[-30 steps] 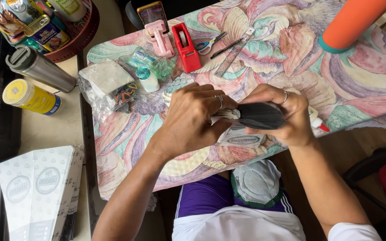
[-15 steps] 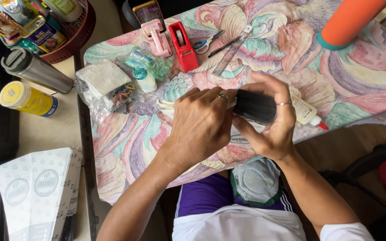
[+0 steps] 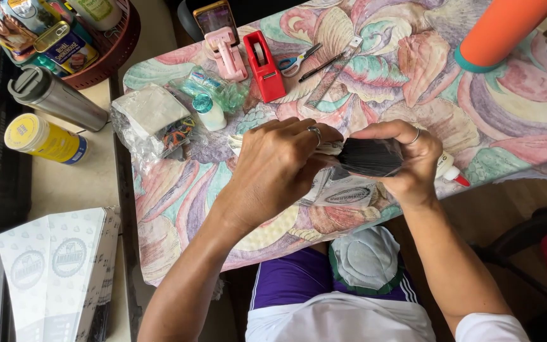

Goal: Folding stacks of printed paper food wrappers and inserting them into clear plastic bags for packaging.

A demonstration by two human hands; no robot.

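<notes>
Change since earlier frames: both hands have shifted a little toward the table's middle; the dark bundle, held end-on half a second ago, now lies more level between them.
Left hand (image 3: pixel 280 168): palm down, fingers curled closed over the left end of the black bundle; a ring shows on one finger.
Right hand (image 3: pixel 409 161): closed round the right end of the bundle, thumb on top, ring on one finger — grip looks firm.
Black bundle (image 3: pixel 370 157): a flat stack of dark, ribbed strips, held just above the patterned tablecloth (image 3: pixel 527 120), near the table's front edge.
Beneath the hands: a printed paper pouch (image 3: pixel 343 193) lies flat on the cloth, partly covered by both hands.
Glue bottle (image 3: pixel 451 171): white with a red tip, on the cloth just right of the right hand.
Far side of table: red tape dispenser (image 3: pixel 264 66), pink stapler (image 3: pixel 226 54), scissors (image 3: pixel 299 61) and a pen (image 3: pixel 321 66) — all well apart from the hands.
Left of hands: small white bottle with teal cap (image 3: pixel 209 112) beside a clear plastic bag (image 3: pixel 153 120).
Top right: orange cylinder (image 3: pixel 501 28) standing on the cloth.
Side counter: steel flask (image 3: pixel 55 98) and yellow can (image 3: pixel 44 138).
</notes>
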